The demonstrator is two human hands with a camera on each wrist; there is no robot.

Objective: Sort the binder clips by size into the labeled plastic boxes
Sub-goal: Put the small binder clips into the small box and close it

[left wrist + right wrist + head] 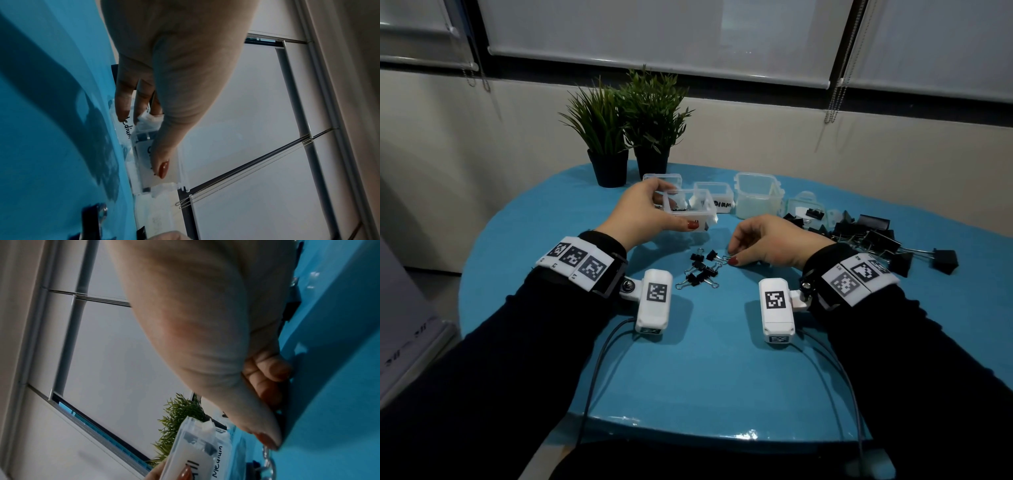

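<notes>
1. Head view, far left: the left hand grips a small clear plastic box, thumb across its near labelled wall and fingers curled over the far rim. The box is upright, mouth up, with dark clips inside it.
2. Just behind that grip stand another small clear box and the box labelled "Medium", both upright on the table. To the right of them is a taller clear tub, mouth up.
3. Below and between the two hands lies a loose cluster of small black binder clips, their wire handles splayed in various directions on the table.
4. The right hand is lowered to the table, thumb and forefinger pinching the wire handle of one small binder clip, whose black body points left, away from the fingertips, its long axis roughly left to right.
5. Right of that grip sits a heap of large black binder clips in mixed directions, with clear lids behind them.
6. The surface is a round blue table. Two potted green plants stand at its far edge before a pale wall and lowered white roller blinds.
</notes>
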